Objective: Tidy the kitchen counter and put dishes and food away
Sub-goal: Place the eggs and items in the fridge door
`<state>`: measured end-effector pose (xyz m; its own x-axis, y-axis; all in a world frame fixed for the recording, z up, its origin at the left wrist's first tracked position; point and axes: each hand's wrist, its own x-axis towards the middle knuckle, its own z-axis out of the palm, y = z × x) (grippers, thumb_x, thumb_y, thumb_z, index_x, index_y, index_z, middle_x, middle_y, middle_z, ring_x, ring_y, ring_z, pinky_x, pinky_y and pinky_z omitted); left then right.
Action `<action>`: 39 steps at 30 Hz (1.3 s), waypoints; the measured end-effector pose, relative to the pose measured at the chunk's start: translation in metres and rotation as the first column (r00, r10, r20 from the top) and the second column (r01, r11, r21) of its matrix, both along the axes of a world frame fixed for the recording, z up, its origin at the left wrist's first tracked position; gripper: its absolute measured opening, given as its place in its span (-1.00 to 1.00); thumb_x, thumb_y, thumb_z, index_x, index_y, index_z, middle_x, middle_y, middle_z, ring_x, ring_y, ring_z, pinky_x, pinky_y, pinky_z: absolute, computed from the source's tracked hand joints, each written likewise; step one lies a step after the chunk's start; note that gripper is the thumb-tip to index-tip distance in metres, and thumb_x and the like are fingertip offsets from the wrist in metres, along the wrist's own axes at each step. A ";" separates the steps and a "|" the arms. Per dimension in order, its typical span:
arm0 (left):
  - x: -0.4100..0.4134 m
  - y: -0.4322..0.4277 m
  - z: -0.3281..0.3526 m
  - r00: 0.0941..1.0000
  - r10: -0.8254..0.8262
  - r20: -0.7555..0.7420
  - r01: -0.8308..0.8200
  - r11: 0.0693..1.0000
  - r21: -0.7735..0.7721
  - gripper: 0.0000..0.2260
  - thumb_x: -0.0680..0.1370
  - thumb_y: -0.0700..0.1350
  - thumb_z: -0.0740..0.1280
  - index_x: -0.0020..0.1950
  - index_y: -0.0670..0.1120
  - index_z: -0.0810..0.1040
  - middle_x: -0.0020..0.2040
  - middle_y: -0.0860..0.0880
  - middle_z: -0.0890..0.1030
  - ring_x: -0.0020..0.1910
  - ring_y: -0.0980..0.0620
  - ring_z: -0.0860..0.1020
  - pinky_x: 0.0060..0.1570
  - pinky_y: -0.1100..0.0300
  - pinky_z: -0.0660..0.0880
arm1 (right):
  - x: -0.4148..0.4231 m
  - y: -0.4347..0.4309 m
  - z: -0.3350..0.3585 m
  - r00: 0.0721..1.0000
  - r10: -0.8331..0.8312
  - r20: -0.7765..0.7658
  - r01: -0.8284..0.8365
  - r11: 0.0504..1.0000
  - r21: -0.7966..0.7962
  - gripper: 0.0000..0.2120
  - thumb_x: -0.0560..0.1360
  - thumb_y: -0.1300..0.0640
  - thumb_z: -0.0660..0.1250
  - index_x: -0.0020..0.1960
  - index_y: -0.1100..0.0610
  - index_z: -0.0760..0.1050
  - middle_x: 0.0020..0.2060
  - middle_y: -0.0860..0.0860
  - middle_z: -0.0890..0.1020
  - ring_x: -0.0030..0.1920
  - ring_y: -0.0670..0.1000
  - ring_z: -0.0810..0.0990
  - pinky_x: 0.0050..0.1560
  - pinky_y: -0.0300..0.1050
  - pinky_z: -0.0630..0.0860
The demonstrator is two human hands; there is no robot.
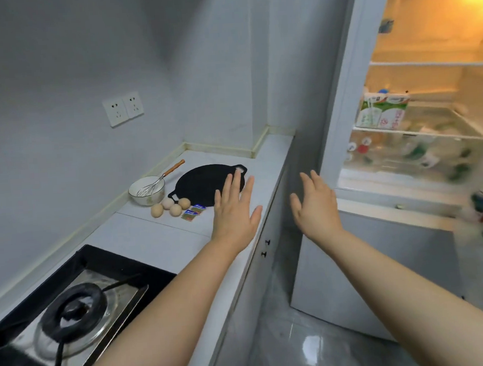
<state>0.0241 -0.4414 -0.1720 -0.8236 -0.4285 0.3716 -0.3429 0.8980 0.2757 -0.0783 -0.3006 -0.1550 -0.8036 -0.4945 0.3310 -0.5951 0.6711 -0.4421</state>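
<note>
Our left hand (235, 209) hovers over the counter (141, 235) with its fingers straight and spread, holding nothing. Our right hand (316, 206) hangs past the counter edge, in front of the open fridge (349, 61), fingers likewise apart and empty.

What we have to clear sits at the far end of the counter. There are 4 eggs (170, 207) in a loose cluster, just beside 1 white bowl (146, 191) with 1 whisk (160, 180) leaning in it. Next to them lie 1 flat black pan (203, 185) and 2 small packets (193, 212).

We judge the eggs light, smooth and fragile. We would cup each from above or scoop it into a palm, never squeeze it, and watch for rolling. The bowl looks ceramic, stiff and breakable, so we would take it by the rim or under the base, lifting the whisk out first by its wooden handle. The pan is probably the heaviest piece, and its 2 small side handles are the places to hold. The packets look thin and light, so a pinch would do.

Inside the fridge we count 2 cartons (381, 113) on a shelf.
</note>
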 end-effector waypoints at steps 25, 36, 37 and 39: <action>0.107 0.322 -0.021 0.990 0.097 -0.106 -0.087 0.992 0.095 -0.45 0.62 -0.01 0.14 0.56 -0.02 0.00 0.57 -0.05 -0.08 0.55 0.00 -0.11 0.50 -0.06 -0.05 | 0.118 0.334 0.030 0.871 0.321 -0.372 -0.052 0.813 0.580 -0.56 0.44 0.15 0.29 0.28 0.28 0.39 0.41 0.31 0.26 0.47 0.28 0.13 0.43 0.27 0.02; 0.109 0.378 -0.010 0.994 0.051 -0.098 -0.042 0.995 0.091 -0.47 0.62 -0.01 0.15 0.55 -0.05 0.06 0.57 -0.05 -0.07 0.55 0.00 -0.10 0.49 -0.03 -0.03 | 0.091 0.437 0.052 0.759 0.625 -0.181 0.188 0.055 0.981 -0.32 0.51 -0.11 0.27 0.52 0.06 0.10 0.54 0.14 0.01 0.53 0.21 -0.16 0.42 0.30 -0.28; 0.109 0.381 -0.010 0.995 0.045 -0.093 -0.037 0.996 0.085 -0.47 0.62 -0.01 0.15 0.55 -0.05 0.06 0.57 -0.05 -0.07 0.55 0.00 -0.10 0.49 -0.04 -0.03 | 0.089 0.437 0.049 0.760 0.624 -0.183 0.216 0.024 0.976 -0.38 0.55 -0.05 0.22 0.53 0.05 0.09 0.54 0.13 0.01 0.53 0.21 -0.17 0.42 0.30 -0.28; 0.107 0.383 -0.010 0.996 0.044 -0.079 -0.038 0.996 0.085 -0.46 0.61 -0.02 0.15 0.55 -0.05 0.06 0.57 -0.05 -0.07 0.55 0.00 -0.10 0.49 -0.03 -0.03 | 0.084 0.435 0.044 0.720 0.659 -0.216 0.266 0.026 0.964 -0.44 0.58 -0.02 0.18 0.52 0.07 0.11 0.53 0.14 0.04 0.52 0.23 -0.14 0.43 0.30 -0.26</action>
